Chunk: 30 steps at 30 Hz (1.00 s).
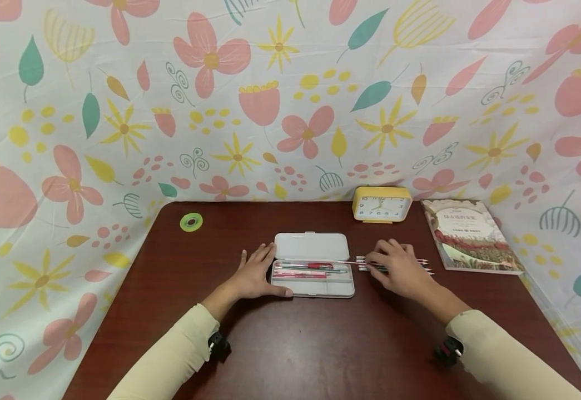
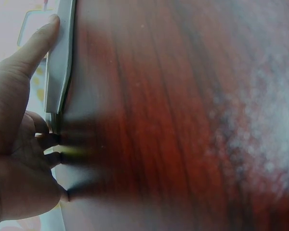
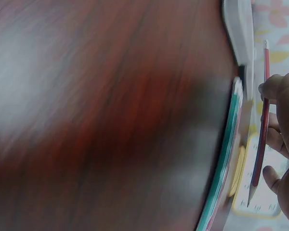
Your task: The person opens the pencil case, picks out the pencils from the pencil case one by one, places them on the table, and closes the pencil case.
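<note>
A white pencil case (image 1: pixel 340 288) lies on the table with its lid (image 1: pixel 311 246) folded back. Several pens and pencils (image 1: pixel 300 274) are in its rear compartment. My left hand (image 1: pixel 254 279) rests against the case's left end, fingers extended, the thumb on its front edge. In the right wrist view, my right hand (image 3: pixel 285 115) pinches a dark red pencil (image 3: pixel 266 65) between thumb and fingers, eraser end toward the case and sharpened tip the other way. Beneath that hand lie several more pencils (image 3: pixel 226 139) side by side, partly covered by it in the head view.
A yellow alarm clock (image 1: pixel 382 205) stands at the back of the brown table (image 1: pixel 295 344). Right of it lies a book (image 1: pixel 470 236). At the back left is a green ring-shaped roll (image 1: pixel 191 222). Flower-printed cloth (image 1: pixel 250 166) hangs behind and beside the table.
</note>
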Each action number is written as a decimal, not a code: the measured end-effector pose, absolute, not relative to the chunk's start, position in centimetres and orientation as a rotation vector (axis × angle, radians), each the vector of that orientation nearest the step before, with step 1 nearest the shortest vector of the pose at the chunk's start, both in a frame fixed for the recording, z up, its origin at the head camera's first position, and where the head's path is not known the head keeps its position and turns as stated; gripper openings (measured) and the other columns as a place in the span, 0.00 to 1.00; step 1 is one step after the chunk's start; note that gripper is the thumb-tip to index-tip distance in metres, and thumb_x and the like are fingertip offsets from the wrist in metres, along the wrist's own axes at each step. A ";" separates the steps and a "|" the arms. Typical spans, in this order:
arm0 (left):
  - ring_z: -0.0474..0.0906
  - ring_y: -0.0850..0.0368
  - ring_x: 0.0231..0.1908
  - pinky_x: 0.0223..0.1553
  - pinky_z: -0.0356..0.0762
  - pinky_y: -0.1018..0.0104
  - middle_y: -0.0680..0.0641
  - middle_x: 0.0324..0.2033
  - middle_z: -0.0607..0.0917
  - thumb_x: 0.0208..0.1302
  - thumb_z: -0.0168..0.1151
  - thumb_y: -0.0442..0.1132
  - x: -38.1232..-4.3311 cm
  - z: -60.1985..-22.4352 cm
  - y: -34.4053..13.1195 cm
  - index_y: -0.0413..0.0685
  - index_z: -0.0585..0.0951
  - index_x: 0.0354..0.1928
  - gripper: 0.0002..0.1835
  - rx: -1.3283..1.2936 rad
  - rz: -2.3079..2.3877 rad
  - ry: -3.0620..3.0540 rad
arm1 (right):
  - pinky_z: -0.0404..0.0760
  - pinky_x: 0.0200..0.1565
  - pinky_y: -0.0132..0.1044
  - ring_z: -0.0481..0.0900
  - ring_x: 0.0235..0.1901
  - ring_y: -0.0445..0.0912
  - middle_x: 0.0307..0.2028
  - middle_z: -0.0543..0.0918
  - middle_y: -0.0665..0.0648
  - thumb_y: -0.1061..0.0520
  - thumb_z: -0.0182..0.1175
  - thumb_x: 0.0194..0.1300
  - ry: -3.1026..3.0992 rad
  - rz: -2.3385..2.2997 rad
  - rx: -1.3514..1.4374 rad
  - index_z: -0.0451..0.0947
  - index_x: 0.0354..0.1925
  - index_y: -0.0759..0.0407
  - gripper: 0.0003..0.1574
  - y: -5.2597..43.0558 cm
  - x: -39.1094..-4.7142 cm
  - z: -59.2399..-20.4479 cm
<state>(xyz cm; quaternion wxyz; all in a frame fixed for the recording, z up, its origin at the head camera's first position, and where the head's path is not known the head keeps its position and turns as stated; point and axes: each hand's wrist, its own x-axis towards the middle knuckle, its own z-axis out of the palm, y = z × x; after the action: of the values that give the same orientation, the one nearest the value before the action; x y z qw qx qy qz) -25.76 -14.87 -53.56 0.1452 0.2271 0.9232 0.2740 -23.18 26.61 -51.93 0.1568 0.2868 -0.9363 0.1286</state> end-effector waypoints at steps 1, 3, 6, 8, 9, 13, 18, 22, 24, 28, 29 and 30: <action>0.38 0.40 0.91 0.83 0.24 0.23 0.43 0.91 0.48 0.49 0.72 0.87 -25.8 -53.8 -14.9 0.47 0.46 0.91 0.81 0.655 0.786 2.663 | 0.71 0.46 0.59 0.70 0.41 0.45 0.40 0.78 0.47 0.57 0.77 0.70 -2.675 0.366 0.822 0.91 0.46 0.46 0.09 27.1 -23.0 -52.0; 0.39 0.40 0.91 0.83 0.25 0.22 0.42 0.91 0.49 0.49 0.72 0.86 -25.9 -54.0 -15.0 0.47 0.47 0.91 0.80 0.664 0.778 2.675 | 0.69 0.45 0.58 0.70 0.41 0.44 0.40 0.78 0.46 0.57 0.77 0.69 -2.669 0.365 0.819 0.92 0.46 0.45 0.10 28.0 -22.7 -52.0; 0.39 0.40 0.91 0.83 0.25 0.23 0.42 0.91 0.50 0.50 0.73 0.86 -25.8 -53.9 -15.0 0.47 0.47 0.91 0.80 0.658 0.780 2.674 | 0.69 0.45 0.58 0.70 0.41 0.44 0.40 0.78 0.46 0.57 0.78 0.68 -2.665 0.360 0.806 0.92 0.46 0.44 0.10 29.1 -22.3 -52.2; 0.39 0.39 0.91 0.83 0.25 0.23 0.41 0.90 0.50 0.51 0.73 0.85 -25.7 -53.6 -14.9 0.46 0.47 0.91 0.79 0.654 0.782 2.670 | 0.69 0.45 0.58 0.71 0.41 0.45 0.39 0.78 0.46 0.57 0.79 0.67 -2.663 0.354 0.796 0.92 0.45 0.44 0.10 29.8 -22.1 -52.4; 0.39 0.39 0.91 0.83 0.25 0.23 0.40 0.90 0.50 0.51 0.74 0.84 -25.6 -53.3 -14.8 0.45 0.46 0.91 0.79 0.647 0.791 2.658 | 0.70 0.44 0.58 0.72 0.41 0.45 0.39 0.78 0.46 0.56 0.79 0.67 -2.662 0.345 0.789 0.92 0.45 0.44 0.10 30.1 -22.0 -52.5; 0.39 0.39 0.91 0.84 0.27 0.24 0.40 0.90 0.50 0.55 0.75 0.79 -25.5 -52.9 -14.6 0.44 0.46 0.91 0.76 0.644 0.740 2.674 | 0.70 0.44 0.57 0.74 0.42 0.46 0.40 0.78 0.47 0.55 0.80 0.65 -2.659 0.321 0.777 0.92 0.45 0.45 0.10 31.1 -21.8 -53.1; 0.39 0.41 0.91 0.85 0.28 0.25 0.42 0.91 0.50 0.58 0.76 0.76 -25.4 -52.7 -14.5 0.47 0.46 0.91 0.74 0.633 0.667 2.694 | 0.67 0.44 0.56 0.74 0.43 0.48 0.40 0.79 0.48 0.56 0.81 0.64 -2.649 0.291 0.783 0.92 0.43 0.46 0.10 31.6 -21.7 -53.4; 0.39 0.41 0.91 0.85 0.29 0.25 0.42 0.91 0.50 0.58 0.76 0.76 -25.4 -52.8 -14.5 0.46 0.46 0.91 0.74 0.636 0.679 2.691 | 0.68 0.45 0.58 0.74 0.43 0.49 0.40 0.78 0.48 0.55 0.81 0.63 -2.642 0.261 0.787 0.92 0.43 0.46 0.10 31.7 -21.7 -53.6; 0.40 0.40 0.91 0.84 0.28 0.24 0.41 0.90 0.50 0.57 0.76 0.77 -25.4 -52.9 -14.6 0.45 0.46 0.91 0.75 0.643 0.699 2.685 | 0.69 0.45 0.59 0.74 0.43 0.49 0.40 0.78 0.49 0.55 0.81 0.63 -2.637 0.246 0.791 0.92 0.43 0.46 0.10 31.7 -21.7 -53.6; 0.39 0.39 0.91 0.83 0.26 0.23 0.40 0.90 0.50 0.54 0.74 0.82 -25.7 -53.4 -14.7 0.45 0.46 0.91 0.78 0.654 0.749 2.673 | 0.70 0.46 0.62 0.74 0.43 0.50 0.40 0.78 0.50 0.55 0.81 0.63 -2.636 0.218 0.790 0.92 0.42 0.47 0.09 31.7 -21.7 -53.7; 0.39 0.39 0.91 0.83 0.25 0.23 0.40 0.90 0.50 0.53 0.74 0.83 -25.7 -53.4 -14.8 0.45 0.46 0.91 0.78 0.657 0.755 2.673 | 0.70 0.46 0.62 0.74 0.43 0.50 0.40 0.78 0.50 0.55 0.80 0.63 -2.637 0.216 0.788 0.92 0.42 0.48 0.09 31.6 -21.7 -53.8; 0.39 0.39 0.91 0.83 0.25 0.23 0.40 0.90 0.50 0.52 0.73 0.84 -25.8 -53.7 -14.8 0.46 0.47 0.91 0.79 0.663 0.757 2.677 | 0.70 0.46 0.62 0.73 0.43 0.49 0.40 0.78 0.50 0.55 0.80 0.63 -2.639 0.216 0.786 0.92 0.42 0.48 0.09 31.6 -21.6 -53.8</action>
<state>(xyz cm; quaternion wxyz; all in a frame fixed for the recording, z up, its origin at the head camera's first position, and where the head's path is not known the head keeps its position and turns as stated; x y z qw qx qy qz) -25.81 -14.82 -53.71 0.1403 0.2295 0.9268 0.2621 -21.64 31.62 -53.82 0.1885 0.2793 -0.9384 0.0769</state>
